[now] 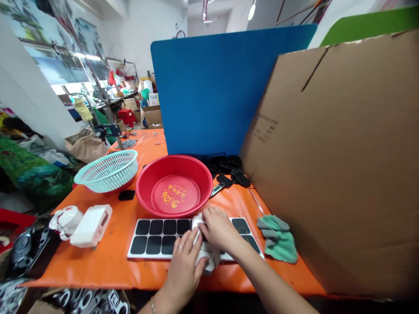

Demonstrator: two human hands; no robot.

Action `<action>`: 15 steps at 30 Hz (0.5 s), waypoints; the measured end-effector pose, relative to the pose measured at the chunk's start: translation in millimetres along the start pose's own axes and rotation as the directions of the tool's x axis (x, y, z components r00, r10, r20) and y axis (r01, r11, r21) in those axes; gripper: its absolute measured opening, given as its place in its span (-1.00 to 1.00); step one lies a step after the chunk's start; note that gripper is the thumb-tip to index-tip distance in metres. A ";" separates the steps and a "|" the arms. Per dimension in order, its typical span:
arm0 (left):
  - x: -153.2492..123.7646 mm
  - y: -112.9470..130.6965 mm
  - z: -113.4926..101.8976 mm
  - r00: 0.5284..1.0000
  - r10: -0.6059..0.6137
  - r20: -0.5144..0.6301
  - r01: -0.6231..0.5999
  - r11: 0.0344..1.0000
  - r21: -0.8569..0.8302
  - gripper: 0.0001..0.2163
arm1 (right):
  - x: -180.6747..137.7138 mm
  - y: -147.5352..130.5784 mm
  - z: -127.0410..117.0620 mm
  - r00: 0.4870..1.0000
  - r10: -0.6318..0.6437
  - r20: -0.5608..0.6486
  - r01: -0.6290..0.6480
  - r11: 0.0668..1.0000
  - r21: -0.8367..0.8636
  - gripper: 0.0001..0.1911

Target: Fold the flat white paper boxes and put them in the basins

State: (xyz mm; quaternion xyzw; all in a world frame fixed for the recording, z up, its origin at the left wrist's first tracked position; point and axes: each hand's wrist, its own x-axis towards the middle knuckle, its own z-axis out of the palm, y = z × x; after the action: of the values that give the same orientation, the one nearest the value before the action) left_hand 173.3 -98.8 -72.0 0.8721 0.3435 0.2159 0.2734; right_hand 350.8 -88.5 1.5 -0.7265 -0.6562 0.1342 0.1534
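My left hand, with a ring and a bracelet, presses its fingers against a white, soft-looking packet that bears faint print. From the right, my right hand closes over the packet's upper end. What the packet contains cannot be seen. Beneath both hands lies a white sheet of black rounded squares in two rows, partly covered by the hands and the packet. Just behind that sheet stands a red basin with yellow lettering inside. A green and grey cloth rests at the sheet's right end.
A large cardboard sheet and a blue board wall off the right and back. On the orange tabletop are a pale blue basket, a white box and black parts. Metal-looking parts fill a carton below.
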 end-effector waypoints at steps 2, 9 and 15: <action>-0.4 -1.1 5.1 1.000 0.001 -0.020 0.000 0.999 0.039 -0.46 | 6.8 -0.6 -1.0 1.000 0.013 0.026 -0.013 1.000 0.011 -0.85; -7.3 13.4 -11.3 0.991 0.034 -0.126 -0.048 0.993 -0.109 -0.52 | -5.0 0.4 -28.9 0.998 -0.027 0.060 0.017 0.986 0.165 -0.93; 3.2 59.9 -88.2 0.974 -0.048 0.223 0.227 0.292 -0.929 -0.29 | -48.4 -39.7 -98.5 0.934 -0.354 -0.054 0.345 0.846 0.406 -0.87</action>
State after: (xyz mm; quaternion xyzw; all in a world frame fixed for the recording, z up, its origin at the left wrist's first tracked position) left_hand 154.5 -104.4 32.8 0.5237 0.2017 0.2849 0.7771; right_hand 348.7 -137.6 107.4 -0.5450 -0.7363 0.2466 0.3164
